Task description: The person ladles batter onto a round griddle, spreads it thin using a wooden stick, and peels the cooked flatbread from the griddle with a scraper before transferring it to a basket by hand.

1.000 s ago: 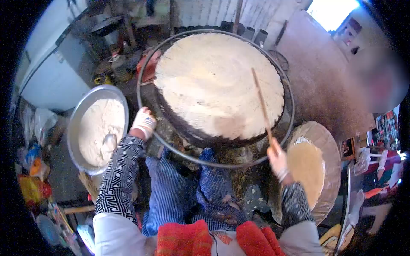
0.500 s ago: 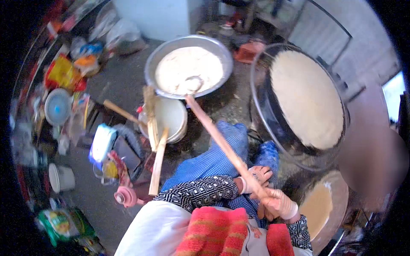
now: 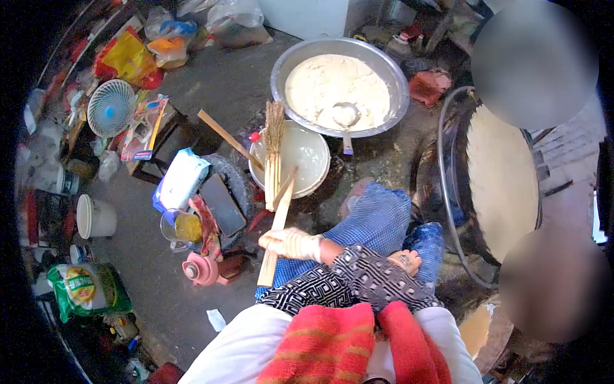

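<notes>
My right arm crosses over my left. My right hand (image 3: 291, 244), in a thin pale glove, closes over a flat wooden stick (image 3: 267, 272) that leans on a white bucket (image 3: 323, 176). A darker stick end (image 3: 289, 182) shows beside it. In the bucket also stand a bundled straw brush (image 3: 274, 144) and a wooden handle (image 3: 220, 131). My left hand (image 3: 406, 261) lies loosely open by my blue-trousered knee, partly covered by the right sleeve. Beyond the bucket, a metal basin (image 3: 276, 89) holds pale, thick batter or dough (image 3: 320, 77) with a ladle (image 3: 345, 115) in it.
To the right, a round griddle (image 3: 451, 192) bears a wide pale sheet (image 3: 502, 182). A bowl of pale batter (image 3: 474, 329) is below it. Left are a phone (image 3: 222, 205), a wipes pack (image 3: 184, 179), a glass mug (image 3: 182, 227) and a pink flask (image 3: 201, 269).
My right hand has crossed leftward from the long wooden handle to the flat stick at the bucket. My left hand no longer touches that handle. The view has shifted left.
</notes>
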The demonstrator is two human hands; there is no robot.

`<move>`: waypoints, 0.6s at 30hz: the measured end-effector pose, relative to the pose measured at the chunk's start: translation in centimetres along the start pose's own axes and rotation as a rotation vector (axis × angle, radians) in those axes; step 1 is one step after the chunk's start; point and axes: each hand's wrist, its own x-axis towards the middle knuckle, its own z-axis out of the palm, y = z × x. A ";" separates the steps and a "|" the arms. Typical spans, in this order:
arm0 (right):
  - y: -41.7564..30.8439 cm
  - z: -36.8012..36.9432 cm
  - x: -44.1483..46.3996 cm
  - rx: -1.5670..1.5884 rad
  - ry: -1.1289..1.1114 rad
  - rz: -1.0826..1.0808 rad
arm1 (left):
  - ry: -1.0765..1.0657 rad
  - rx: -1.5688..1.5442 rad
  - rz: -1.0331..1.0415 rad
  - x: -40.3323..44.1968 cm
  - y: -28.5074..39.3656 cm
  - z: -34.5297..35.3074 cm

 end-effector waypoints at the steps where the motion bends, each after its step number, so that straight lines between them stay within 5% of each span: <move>1: -2.7 -1.4 -1.0 0.082 -0.028 0.185 | 0.006 -0.009 0.005 0.3 -0.2 -0.2; 3: -1.7 -2.8 -3.4 0.591 0.341 -0.172 | 0.017 -0.034 0.006 2.0 -0.2 -0.5; 4: -4.7 -5.1 -6.6 0.871 0.370 -0.049 | 0.023 -0.044 0.008 3.1 -0.2 -0.9; 5: -5.0 -7.2 -10.1 0.307 0.407 -0.503 | 0.032 -0.056 0.008 4.1 -0.1 -1.4; 8: -6.7 -9.7 -22.2 0.776 0.267 -0.246 | 0.033 -0.078 0.048 6.4 0.6 -1.7; 11: -8.0 -6.9 -33.2 0.511 0.220 -0.160 | 0.046 -0.150 0.122 7.4 -0.4 0.1; 13: -10.2 -4.7 -38.3 0.337 0.106 -0.340 | 0.069 -0.247 0.242 6.0 -0.2 -1.3; 15: -9.8 -0.7 -42.2 0.335 0.280 -0.643 | 0.124 -0.553 0.324 7.5 -1.7 2.1; 18: -10.2 5.8 -45.0 0.732 0.752 -0.428 | 0.233 -0.449 0.371 7.6 -1.7 1.4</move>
